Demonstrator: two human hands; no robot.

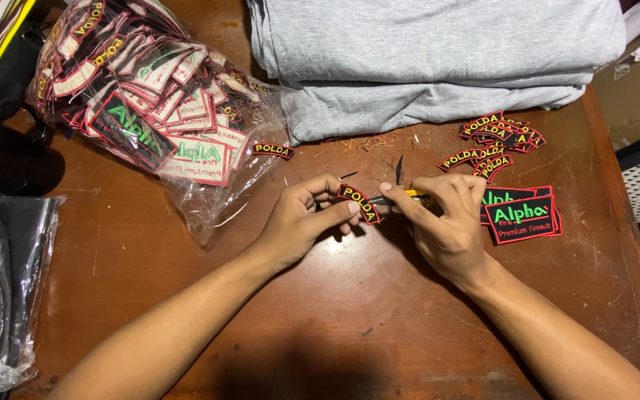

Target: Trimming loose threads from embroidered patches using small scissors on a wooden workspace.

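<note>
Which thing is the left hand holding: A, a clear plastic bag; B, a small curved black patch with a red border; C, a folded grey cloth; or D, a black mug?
B: the left hand pinches a curved patch between thumb and fingers, while the right hand holds a small yellow-handled tool against it.

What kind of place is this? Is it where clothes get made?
Probably a small garment or patch workshop. A clear bag of embroidered patches lies on the wooden table beside folded grey fabric, and the left hand holds a curved patch while the right hand trims it with a small cutter.
</note>
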